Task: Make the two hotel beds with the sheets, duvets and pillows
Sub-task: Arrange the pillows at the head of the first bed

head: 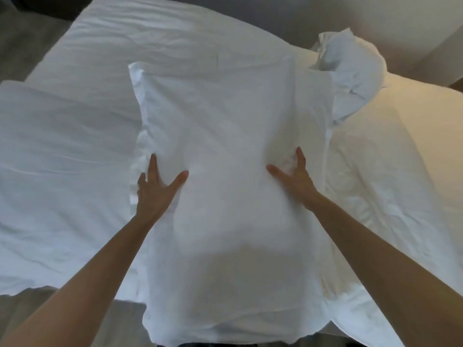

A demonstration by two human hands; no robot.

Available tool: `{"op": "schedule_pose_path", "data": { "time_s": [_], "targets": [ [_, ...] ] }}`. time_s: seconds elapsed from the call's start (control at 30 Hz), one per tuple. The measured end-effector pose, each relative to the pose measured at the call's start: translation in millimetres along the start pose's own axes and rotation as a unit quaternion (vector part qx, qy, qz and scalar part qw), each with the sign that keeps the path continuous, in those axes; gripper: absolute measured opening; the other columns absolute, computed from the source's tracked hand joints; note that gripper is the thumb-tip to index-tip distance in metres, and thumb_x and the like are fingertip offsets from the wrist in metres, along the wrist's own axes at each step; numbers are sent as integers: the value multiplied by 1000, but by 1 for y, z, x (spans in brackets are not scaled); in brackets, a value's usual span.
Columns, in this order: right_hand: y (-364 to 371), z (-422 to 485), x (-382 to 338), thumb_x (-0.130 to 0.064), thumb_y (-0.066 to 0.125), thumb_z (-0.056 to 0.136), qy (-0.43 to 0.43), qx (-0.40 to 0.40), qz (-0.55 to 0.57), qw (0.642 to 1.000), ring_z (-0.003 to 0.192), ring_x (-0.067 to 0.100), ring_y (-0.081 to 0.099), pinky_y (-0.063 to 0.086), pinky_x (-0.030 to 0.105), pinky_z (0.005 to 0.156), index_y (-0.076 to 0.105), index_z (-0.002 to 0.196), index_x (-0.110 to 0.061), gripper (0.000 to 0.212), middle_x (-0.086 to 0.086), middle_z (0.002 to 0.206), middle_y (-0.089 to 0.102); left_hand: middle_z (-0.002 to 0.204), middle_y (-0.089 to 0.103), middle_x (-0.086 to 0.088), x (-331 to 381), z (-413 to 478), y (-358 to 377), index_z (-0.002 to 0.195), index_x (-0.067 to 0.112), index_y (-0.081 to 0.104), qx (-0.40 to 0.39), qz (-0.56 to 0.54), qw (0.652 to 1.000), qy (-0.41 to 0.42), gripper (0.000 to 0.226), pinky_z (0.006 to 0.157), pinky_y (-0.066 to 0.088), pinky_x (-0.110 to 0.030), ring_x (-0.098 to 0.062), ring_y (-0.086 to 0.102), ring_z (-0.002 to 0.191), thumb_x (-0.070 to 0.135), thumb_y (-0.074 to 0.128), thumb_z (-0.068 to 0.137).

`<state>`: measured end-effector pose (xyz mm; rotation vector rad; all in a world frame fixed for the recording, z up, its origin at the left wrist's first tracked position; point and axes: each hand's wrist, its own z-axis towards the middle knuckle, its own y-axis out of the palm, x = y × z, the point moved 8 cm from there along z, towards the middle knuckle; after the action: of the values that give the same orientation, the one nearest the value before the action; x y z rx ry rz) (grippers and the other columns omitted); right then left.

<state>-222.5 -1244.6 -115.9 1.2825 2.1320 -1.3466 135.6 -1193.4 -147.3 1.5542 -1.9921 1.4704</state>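
Observation:
A large white pillow (220, 136) in its case lies lengthwise in front of me on the bed, reaching from the near edge toward the far side. My left hand (155, 189) presses flat on its left side with fingers spread. My right hand (293, 176) presses on its right side, fingers straight and thumb out. A white duvet (62, 156) covers the bed to the left. Another white pillow (390, 156) lies to the right under warm light. A crumpled white pillowcase or sheet (350, 68) is bunched at the far right.
Grey carpet (22, 38) shows at the far left beyond the bed. A pale wall (375, 18) rises behind the far right corner. The near bed edge runs along the bottom of the view.

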Motion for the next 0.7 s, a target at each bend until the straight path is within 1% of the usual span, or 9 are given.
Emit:
{"op": "schedule_pose_path", "data": {
  "time_s": [0.03,0.1,0.2,0.27,0.33,0.4,0.53,0.7],
  "targets": [
    [2,3,2,-69,68,72,5,12,-8,1000,136,32,40,31,43,111,-3,152,-41,110,7,153,34,153,31,-12,1,5,1,150,43,5,8,-2,1000,1,113,114,26,-52,-37,30,139,89,53,59],
    [3,6,7,-70,63,76,14,43,-36,998,133,35,44,32,42,108,-2,151,-43,103,7,151,38,149,36,-14,4,10,1,150,44,6,24,-7,1000,-14,107,111,29,-51,-39,36,135,83,58,65],
    [1,2,5,-71,60,78,16,61,-62,996,134,35,42,29,42,110,1,152,-44,99,4,153,38,148,39,-11,9,14,0,151,43,7,28,-47,998,-37,108,108,34,-44,-35,41,133,80,61,65],
    [-3,-4,-2,-71,62,76,17,66,-62,996,136,35,39,27,43,112,3,153,-41,101,2,154,35,151,37,-5,11,16,-5,152,40,8,19,-75,996,-45,110,111,32,-42,-31,39,136,79,63,65],
    [-7,-13,-10,-72,64,73,14,72,-62,995,138,34,38,28,44,115,6,154,-38,105,2,155,35,153,35,1,13,15,-11,152,38,8,1,-102,994,-50,113,113,31,-42,-28,37,138,79,65,64],
    [-11,-26,-15,-74,66,70,10,83,-56,995,138,32,39,29,45,114,11,154,-34,107,2,154,37,151,38,3,15,10,-16,152,39,8,-21,-115,992,-53,114,112,32,-44,-28,39,136,81,64,62],
    [-21,-63,-18,-77,68,63,0,120,-18,993,132,27,46,36,46,111,27,150,-29,108,-2,147,46,142,49,10,21,-11,-30,146,43,26,-37,-132,990,-29,112,109,37,-47,-25,47,130,89,63,51],
    [-38,-128,-6,-75,71,62,-3,184,8,983,123,23,54,43,43,104,40,144,-27,100,-4,137,56,139,50,12,26,-55,-42,144,43,30,-39,-141,989,4,105,108,38,-46,-23,48,129,86,64,55]
  ]
}}
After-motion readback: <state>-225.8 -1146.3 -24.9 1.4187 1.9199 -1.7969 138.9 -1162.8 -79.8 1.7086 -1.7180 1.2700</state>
